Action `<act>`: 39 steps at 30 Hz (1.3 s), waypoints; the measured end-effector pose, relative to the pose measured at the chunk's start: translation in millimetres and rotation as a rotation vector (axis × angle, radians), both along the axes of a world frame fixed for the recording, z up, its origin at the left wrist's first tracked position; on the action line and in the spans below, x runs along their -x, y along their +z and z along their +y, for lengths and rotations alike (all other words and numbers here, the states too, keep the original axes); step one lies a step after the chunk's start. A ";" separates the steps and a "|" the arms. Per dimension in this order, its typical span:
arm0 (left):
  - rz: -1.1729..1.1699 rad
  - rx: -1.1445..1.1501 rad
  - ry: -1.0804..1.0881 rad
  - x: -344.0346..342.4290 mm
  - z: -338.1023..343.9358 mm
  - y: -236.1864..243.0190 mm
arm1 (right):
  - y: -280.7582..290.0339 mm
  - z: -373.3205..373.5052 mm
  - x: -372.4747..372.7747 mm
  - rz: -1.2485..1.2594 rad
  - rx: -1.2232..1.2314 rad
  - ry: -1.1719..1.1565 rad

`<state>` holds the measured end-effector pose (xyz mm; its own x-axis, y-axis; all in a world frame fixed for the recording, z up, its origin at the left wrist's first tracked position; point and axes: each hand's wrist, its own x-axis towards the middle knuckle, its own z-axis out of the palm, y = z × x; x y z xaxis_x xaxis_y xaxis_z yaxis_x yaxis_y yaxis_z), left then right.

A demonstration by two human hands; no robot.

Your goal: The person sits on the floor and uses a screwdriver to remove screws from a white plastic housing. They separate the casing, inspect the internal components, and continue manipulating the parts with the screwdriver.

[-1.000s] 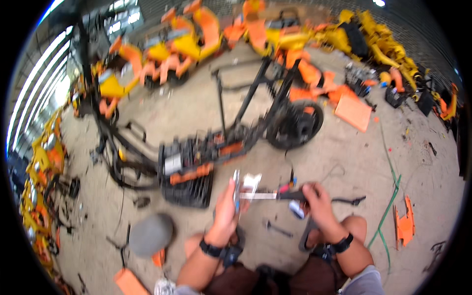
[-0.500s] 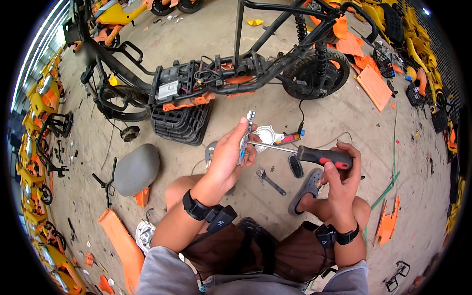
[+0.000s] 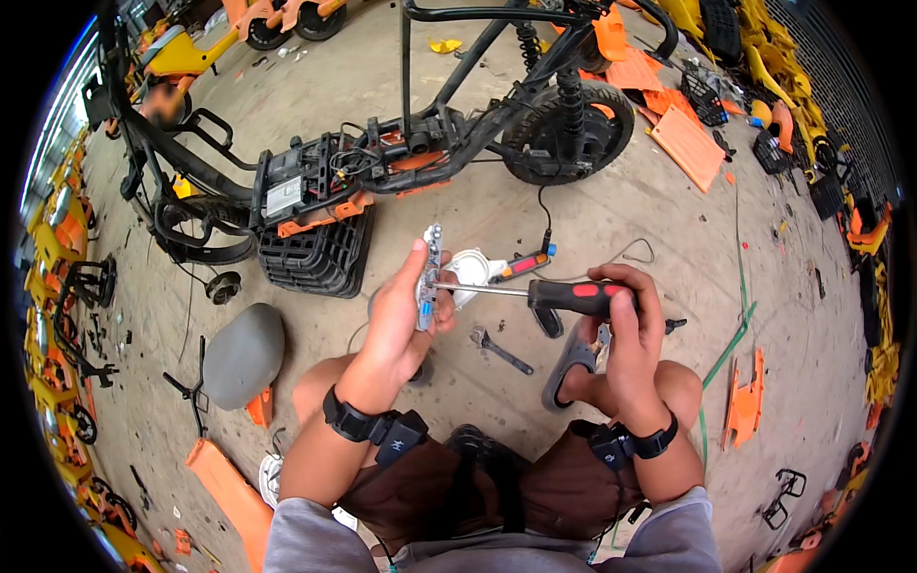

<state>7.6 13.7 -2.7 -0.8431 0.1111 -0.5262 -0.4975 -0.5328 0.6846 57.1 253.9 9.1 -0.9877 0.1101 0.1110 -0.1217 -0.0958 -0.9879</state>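
Observation:
My left hand (image 3: 387, 320) is closed around a thin plate-like part (image 3: 429, 277) with small components along it and a blue piece near its lower end; it looks like a circuit board seen nearly edge-on. A screwdriver (image 3: 573, 296) with a black and red handle is held by my right hand (image 3: 635, 329). Its metal shaft points left, and its tip meets the part beside my left fingers; the exact contact point is too small to make out. Just behind the part, a white round housing (image 3: 468, 269) lies on the floor, partly hidden by my left hand.
An adjustable wrench (image 3: 501, 350) lies between my feet. Ahead stands a stripped scooter frame (image 3: 449, 172) with a black crate (image 3: 315, 253) below it. A grey seat (image 3: 244, 355) and an orange panel (image 3: 229, 492) are at left; another orange piece (image 3: 745, 401) lies at right.
The whole view has shifted, so the scooter and my hands appear farther left. The right fingers have curled closer over the screwdriver handle, and its shaft lies nearer level. Its tip stays at the part.

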 end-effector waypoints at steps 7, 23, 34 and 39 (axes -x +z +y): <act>0.072 -0.011 0.001 1.7 -5.4 -3.4 | -6.6 -4.7 3.3 0.183 -0.319 -0.093; 0.046 0.001 0.011 1.7 2.6 -5.3 | -11.8 -2.0 8.6 0.094 -0.212 -0.154; 0.050 -0.002 0.015 1.5 -0.3 -2.0 | 4.0 -9.9 3.8 0.062 -0.108 -0.087; 0.059 -0.016 0.028 1.9 -4.0 1.1 | 6.4 -12.1 2.6 -0.094 -0.034 -0.128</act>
<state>5.7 9.7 -1.6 -0.8753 0.0956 -0.4740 -0.4417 -0.5571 0.7032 54.6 241.7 15.5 -0.9721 0.2335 0.0242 -0.0373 -0.0520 -0.9980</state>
